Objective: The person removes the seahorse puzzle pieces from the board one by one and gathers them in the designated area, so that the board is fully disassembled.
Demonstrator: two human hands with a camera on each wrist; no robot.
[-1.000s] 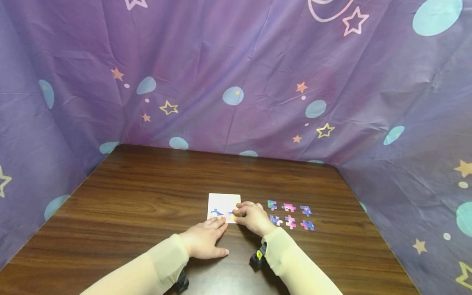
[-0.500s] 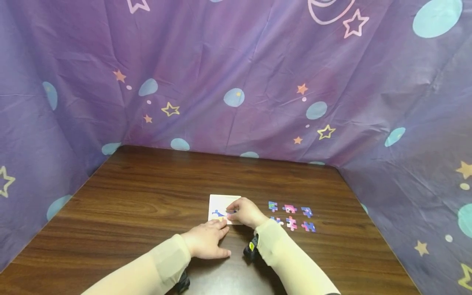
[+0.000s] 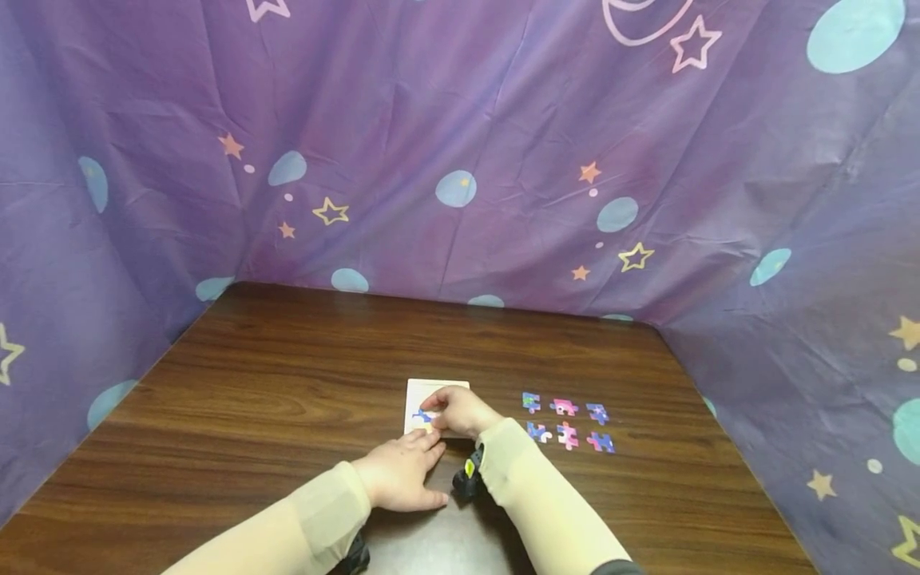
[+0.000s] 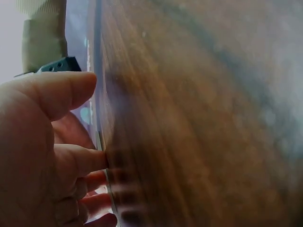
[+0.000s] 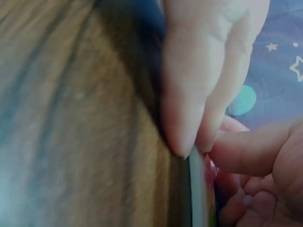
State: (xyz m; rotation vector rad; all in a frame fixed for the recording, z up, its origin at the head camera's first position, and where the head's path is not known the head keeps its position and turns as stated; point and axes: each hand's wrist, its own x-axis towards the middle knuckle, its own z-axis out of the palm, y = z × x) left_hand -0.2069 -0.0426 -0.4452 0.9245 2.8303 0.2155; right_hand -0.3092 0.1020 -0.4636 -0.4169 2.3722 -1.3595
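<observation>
1. The white puzzle board (image 3: pixel 424 395) lies near the table's (image 3: pixel 287 383) front edge, about midway across.
2. Left hand (image 3: pixel 398 473) lies flat, fingers straight, fingertips on the board's near edge.
3. Right hand (image 3: pixel 456 411) covers the board's right half, fingers curled on a piece there.
4. Six loose puzzle pieces (image 3: pixel 566 422) sit right of the board; bare wood stretches left and back.

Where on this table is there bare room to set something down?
The left half of the table is bare, as is the far strip by the purple backdrop. It is crowded round the white puzzle board, both hands, and the loose puzzle pieces.
</observation>
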